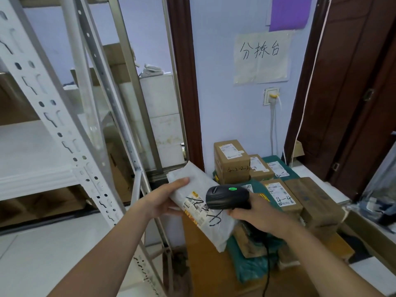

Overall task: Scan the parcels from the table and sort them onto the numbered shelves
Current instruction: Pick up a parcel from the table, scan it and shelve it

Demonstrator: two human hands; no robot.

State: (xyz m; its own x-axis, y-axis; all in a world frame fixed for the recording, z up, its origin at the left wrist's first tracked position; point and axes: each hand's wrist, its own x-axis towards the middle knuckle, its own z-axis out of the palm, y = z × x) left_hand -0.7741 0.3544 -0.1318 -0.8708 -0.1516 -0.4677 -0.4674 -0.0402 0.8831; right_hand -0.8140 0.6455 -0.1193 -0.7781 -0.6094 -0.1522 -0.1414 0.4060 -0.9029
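Left grip: the left hand point(162, 200) pinches a grey mailer parcel point(199, 202) at its upper left edge, thumb on top, fingers curled beneath, holding it up in the air.
Right grip: the right hand point(255, 213) is wrapped round the handle of a black scanner point(227, 197).
Scanner: its head sits just over the parcel's shipping label point(198, 207), a green light lit on top; a black cord point(266, 273) hangs below.
Label: black marker scrawl runs across it.
Tabletop point(214, 275): brown boxes point(233, 160) and green bags point(246, 269) piled beneath, some marked "4-4".
Shelves: white metal rack point(42, 146) to the left.
Wall: handwritten paper sign point(261, 56).
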